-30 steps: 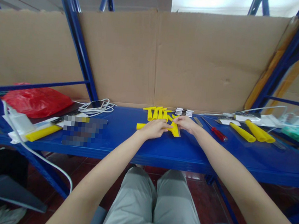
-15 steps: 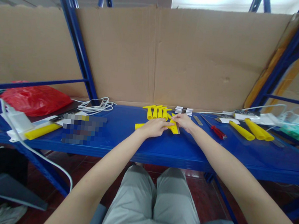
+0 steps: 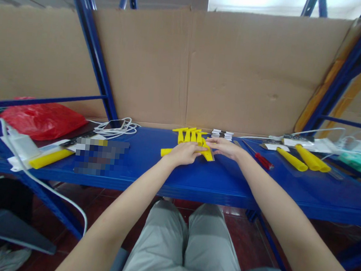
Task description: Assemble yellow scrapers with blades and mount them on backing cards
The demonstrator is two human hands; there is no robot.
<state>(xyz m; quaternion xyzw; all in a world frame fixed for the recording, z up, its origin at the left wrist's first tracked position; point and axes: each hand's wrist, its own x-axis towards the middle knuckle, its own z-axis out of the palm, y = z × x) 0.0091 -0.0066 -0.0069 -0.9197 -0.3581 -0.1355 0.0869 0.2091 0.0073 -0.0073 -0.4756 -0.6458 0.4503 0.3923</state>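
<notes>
A yellow scraper [image 3: 207, 154] lies flat on the blue metal shelf [image 3: 195, 177], its handle pointing left. My left hand [image 3: 183, 153] covers the handle and grips it. My right hand [image 3: 225, 147] rests fingertips on the wide blade end of the same scraper. Just behind them stands a row of several yellow scrapers [image 3: 190, 135]. A small stack of black-and-white blades [image 3: 222, 135] sits right behind my right hand.
A red-handled screwdriver [image 3: 263, 159] and a metal blade lie right of my right hand. Yellow handles [image 3: 306, 158] and white cables sit further right. To the left are a phone with white cable [image 3: 115, 127], a red bag [image 3: 43, 119] and another yellow handle [image 3: 50, 158]. Cardboard lines the back.
Both hands and the scraper have shifted slightly left and toward the back. The right hand's fingers have slid along the blade end.
</notes>
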